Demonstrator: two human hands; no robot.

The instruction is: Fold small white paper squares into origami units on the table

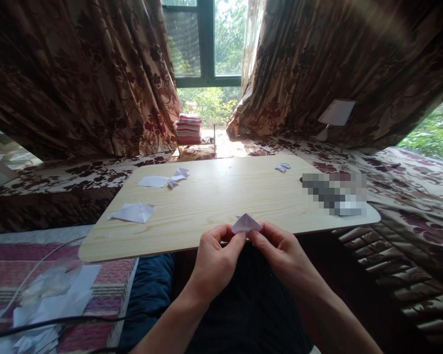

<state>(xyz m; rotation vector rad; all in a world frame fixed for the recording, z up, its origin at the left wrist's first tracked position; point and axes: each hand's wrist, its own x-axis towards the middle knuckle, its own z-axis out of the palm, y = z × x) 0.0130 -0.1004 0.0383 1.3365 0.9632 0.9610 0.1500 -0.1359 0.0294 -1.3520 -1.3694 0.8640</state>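
Head view: from where I stand, both hands are at the near edge of the counter (206,196). The left hand (216,258) pinches one side of a small folded paper (246,224) between thumb and fingers; the right hand (282,250) grips the other side likewise. The paper's peak points toward the counter's far edge; whether it touches the counter I can't tell.

Near the counter's left edge lies a creased sheet (138,213). Toward its far left corner, a flatter sheet (152,182) sits just beside some folded pieces (179,173). Small folded scraps (281,167) lie by the far right corner, and a pixelated dark object (325,194) stretches toward the right edge. Wood grain spreads between these groups, leaving the hands room to move forward or sideways. Beyond the counter's far edge stands a stack of striped cloths (189,129).
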